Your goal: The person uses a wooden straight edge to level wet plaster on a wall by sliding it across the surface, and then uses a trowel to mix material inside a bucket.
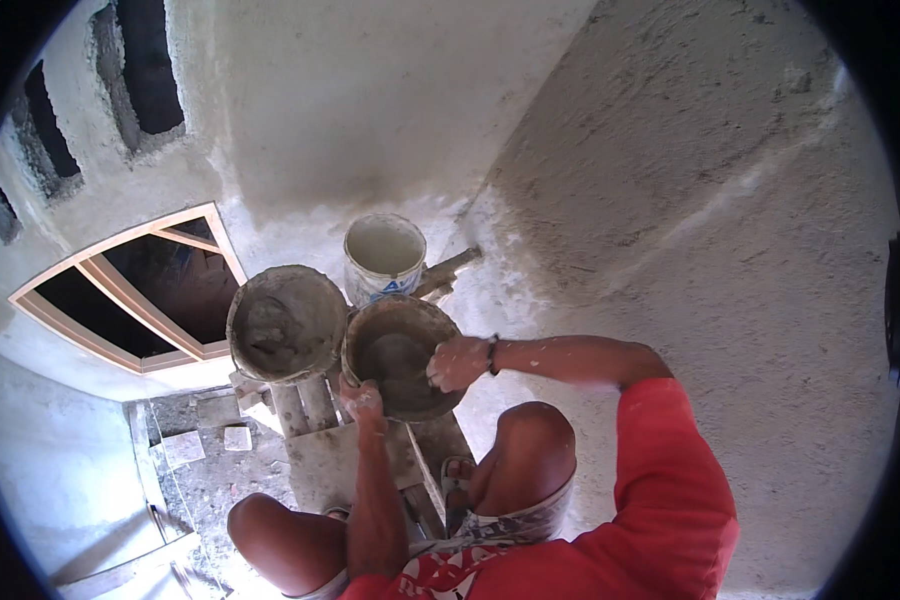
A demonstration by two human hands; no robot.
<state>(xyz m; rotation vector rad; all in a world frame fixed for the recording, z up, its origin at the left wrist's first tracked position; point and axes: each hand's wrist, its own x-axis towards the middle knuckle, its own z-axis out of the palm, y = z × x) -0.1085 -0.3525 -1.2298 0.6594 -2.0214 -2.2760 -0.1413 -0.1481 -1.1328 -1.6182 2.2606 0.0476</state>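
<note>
In front of my knees stands a round, mortar-crusted bucket with wet grey mortar inside. My left hand grips its near left rim. My right hand is closed in a fist at the right side of the opening, over the mortar. Whatever the right fingers hold is hidden by the fist. Touching this bucket on the left is a second mortar-caked bucket, with a lump of grey mortar in it. A white bucket stands just behind the two.
Wooden planks lie under the buckets and my feet. A wooden window frame is set in the wall at left, below slotted openings. Rough grey plaster covers the right wall. Rubble lies on the floor below left.
</note>
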